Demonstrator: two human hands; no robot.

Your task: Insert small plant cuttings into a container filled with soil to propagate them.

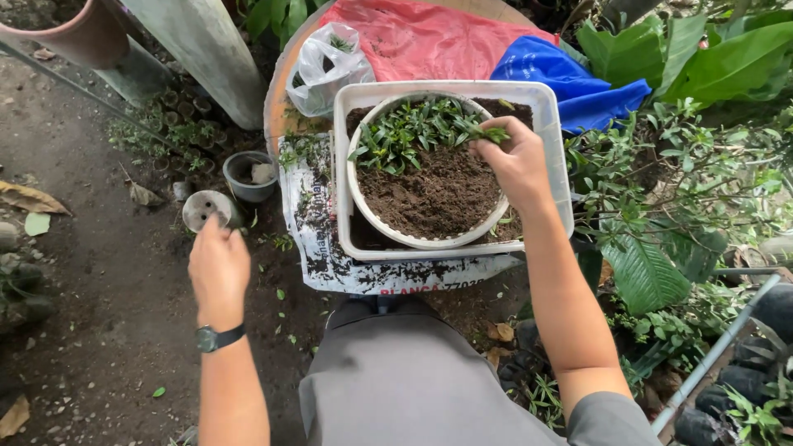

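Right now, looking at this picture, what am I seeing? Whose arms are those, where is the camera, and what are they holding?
There is no machine here: the arms belong to a person, filmed by a camera worn on their head and looking down. The right hand pinches green cuttings over a round white bowl of dark soil, which sits inside a square white tub. The left hand, with a wristwatch, reaches to a small grey pot on the ground; its fingers are at the pot, but a firm grip cannot be seen. Another small pot, a clear bag and red and blue sheets lie nearby.
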